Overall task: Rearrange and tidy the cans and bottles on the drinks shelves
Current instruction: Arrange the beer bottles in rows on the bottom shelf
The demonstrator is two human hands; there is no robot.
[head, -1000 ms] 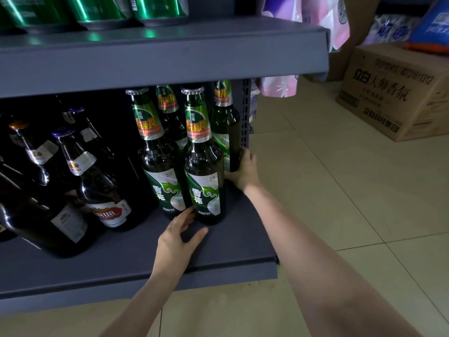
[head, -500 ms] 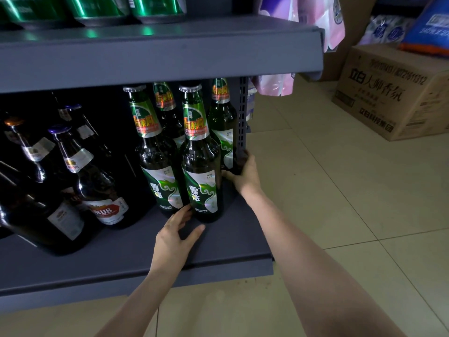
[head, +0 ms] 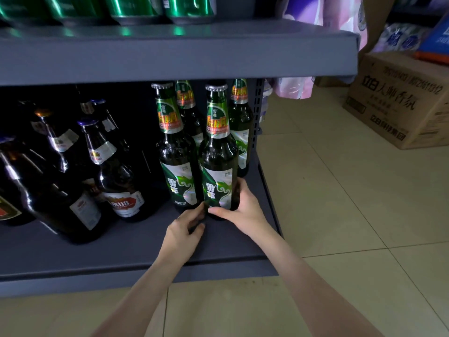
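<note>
Several green beer bottles stand at the right end of the lower grey shelf [head: 121, 251]. My right hand [head: 245, 205] grips the base of the front right green bottle [head: 218, 166], thumb across its label and fingers round its right side. My left hand [head: 184, 229] lies just left of that base with its fingers loosely curled, fingertips near the foot of the bottle; whether they touch it I cannot tell. A second green bottle [head: 176, 152] stands upright close on the left, and two more [head: 239, 127] stand behind.
Dark brown bottles [head: 116, 176] crowd the left of the shelf, several of them leaning. Green cans [head: 136, 6] sit on the upper shelf. A perforated upright [head: 257, 113] closes the shelf's right end. A cardboard box [head: 398, 100] stands on the tiled floor at right.
My right hand has come forward from the rear bottle by the upright and now grips the front right green bottle's base. My left hand's fingers have curled in beside it.
</note>
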